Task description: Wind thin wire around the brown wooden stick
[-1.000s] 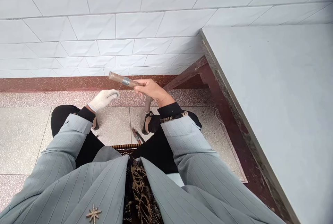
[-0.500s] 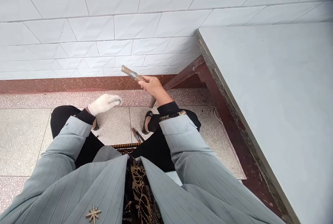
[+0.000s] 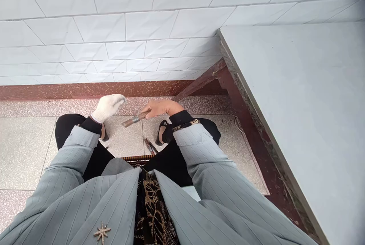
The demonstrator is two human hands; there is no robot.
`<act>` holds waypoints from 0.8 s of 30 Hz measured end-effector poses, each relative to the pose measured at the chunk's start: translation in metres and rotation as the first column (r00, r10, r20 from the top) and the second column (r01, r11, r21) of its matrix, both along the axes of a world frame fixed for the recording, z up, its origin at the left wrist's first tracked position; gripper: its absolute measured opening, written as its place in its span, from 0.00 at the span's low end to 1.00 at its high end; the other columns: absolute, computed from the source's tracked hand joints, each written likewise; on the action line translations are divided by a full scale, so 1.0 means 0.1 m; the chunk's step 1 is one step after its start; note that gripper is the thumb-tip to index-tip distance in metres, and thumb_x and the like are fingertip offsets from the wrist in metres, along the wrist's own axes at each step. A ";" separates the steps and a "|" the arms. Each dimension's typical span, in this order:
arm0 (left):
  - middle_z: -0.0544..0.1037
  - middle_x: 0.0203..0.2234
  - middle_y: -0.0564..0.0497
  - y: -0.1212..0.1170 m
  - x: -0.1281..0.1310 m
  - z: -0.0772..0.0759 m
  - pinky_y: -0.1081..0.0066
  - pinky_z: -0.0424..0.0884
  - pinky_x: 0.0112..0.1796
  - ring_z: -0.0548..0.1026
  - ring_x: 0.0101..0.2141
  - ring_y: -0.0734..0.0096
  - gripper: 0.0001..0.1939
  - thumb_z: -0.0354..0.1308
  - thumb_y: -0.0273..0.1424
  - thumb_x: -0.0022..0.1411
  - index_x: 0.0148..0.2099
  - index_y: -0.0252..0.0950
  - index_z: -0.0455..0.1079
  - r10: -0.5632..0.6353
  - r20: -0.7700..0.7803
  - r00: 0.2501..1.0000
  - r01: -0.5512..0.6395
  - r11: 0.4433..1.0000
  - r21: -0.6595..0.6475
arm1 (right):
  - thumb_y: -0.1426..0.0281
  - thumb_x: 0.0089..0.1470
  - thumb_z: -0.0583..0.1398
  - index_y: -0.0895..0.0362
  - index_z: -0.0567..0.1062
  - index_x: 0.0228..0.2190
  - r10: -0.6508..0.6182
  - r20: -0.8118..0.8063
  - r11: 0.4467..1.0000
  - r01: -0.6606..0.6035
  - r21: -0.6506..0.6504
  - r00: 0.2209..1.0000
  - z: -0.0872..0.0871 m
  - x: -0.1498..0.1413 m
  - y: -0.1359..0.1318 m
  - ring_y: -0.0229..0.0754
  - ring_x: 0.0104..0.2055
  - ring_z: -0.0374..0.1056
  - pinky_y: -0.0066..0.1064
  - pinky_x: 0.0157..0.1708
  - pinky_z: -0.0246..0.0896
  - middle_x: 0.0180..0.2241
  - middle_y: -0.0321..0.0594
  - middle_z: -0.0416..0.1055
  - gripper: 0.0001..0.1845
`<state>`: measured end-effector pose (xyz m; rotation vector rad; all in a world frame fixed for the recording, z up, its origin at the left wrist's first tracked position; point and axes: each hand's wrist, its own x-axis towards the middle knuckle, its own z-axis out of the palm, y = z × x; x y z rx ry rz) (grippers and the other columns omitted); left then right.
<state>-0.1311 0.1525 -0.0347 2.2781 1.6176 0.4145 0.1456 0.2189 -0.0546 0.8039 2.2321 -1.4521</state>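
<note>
My right hand, bare, is wrapped round a brown stick. Silvery wire is coiled round the stick just beyond my fingers. The stick's free end slants down to the left, over the floor between my feet. My left hand wears a white knitted glove and sits left of the stick, apart from it. Its fingers are curled together, and whatever they may hold is too small to make out. Pliers-like tools lie on the floor below my right hand.
A pale-topped table with a reddish-brown frame stands close on my right. White wall tiles rise ahead above a red-brown skirting. A woven seat edge shows between my legs.
My right hand has lowered and moved slightly left, turning the stick's free end from pointing up to pointing down-left. My left hand has shifted a little up and left.
</note>
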 end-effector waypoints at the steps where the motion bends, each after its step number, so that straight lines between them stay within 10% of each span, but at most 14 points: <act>1: 0.86 0.44 0.49 0.01 0.01 0.01 0.65 0.74 0.47 0.82 0.45 0.61 0.15 0.51 0.32 0.71 0.48 0.40 0.80 0.041 0.017 0.999 -0.041 0.999 -0.018 | 0.65 0.56 0.65 0.59 0.84 0.48 0.011 -0.051 0.995 -0.016 -0.095 0.999 -0.01 0.01 0.00 0.35 0.28 0.60 0.29 0.30 0.52 0.25 0.33 0.69 0.20; 9: 0.84 0.38 0.49 0.06 0.08 -0.02 0.67 0.71 0.44 0.80 0.39 0.64 0.15 0.51 0.33 0.70 0.44 0.38 0.79 0.208 0.158 0.965 -0.177 0.966 -0.187 | 0.54 0.53 0.69 0.58 0.84 0.50 -0.009 -0.310 0.986 -0.044 -0.163 0.951 0.07 0.07 -0.02 0.34 0.29 0.61 0.28 0.32 0.55 0.30 0.35 0.76 0.29; 13: 0.82 0.33 0.48 0.09 0.09 -0.13 0.69 0.70 0.35 0.75 0.31 0.69 0.14 0.52 0.34 0.68 0.42 0.35 0.78 0.223 0.190 0.956 -0.156 0.937 -0.312 | 0.59 0.54 0.67 0.56 0.82 0.56 -0.221 -0.462 0.974 0.222 -0.054 0.859 0.19 0.04 -0.10 0.36 0.33 0.64 0.29 0.36 0.58 0.37 0.37 0.78 0.29; 19: 0.77 0.26 0.52 0.05 0.08 -0.24 0.70 0.67 0.30 0.70 0.25 0.72 0.16 0.50 0.38 0.70 0.41 0.37 0.77 -0.042 0.272 0.961 0.159 0.892 -0.423 | 0.64 0.57 0.62 0.59 0.79 0.60 -0.659 -0.487 0.646 0.763 0.021 0.573 0.06 0.06 -0.02 0.36 0.28 0.61 0.29 0.31 0.56 0.30 0.36 0.73 0.30; 24: 0.84 0.37 0.51 0.00 0.08 -0.16 0.68 0.71 0.42 0.79 0.37 0.67 0.16 0.49 0.36 0.71 0.46 0.38 0.78 -0.170 0.155 0.973 0.208 0.938 -0.278 | 0.67 0.57 0.64 0.57 0.83 0.54 -0.667 -0.331 0.583 0.745 0.325 0.667 -0.04 0.06 0.04 0.43 0.40 0.70 0.33 0.42 0.60 0.41 0.42 0.79 0.24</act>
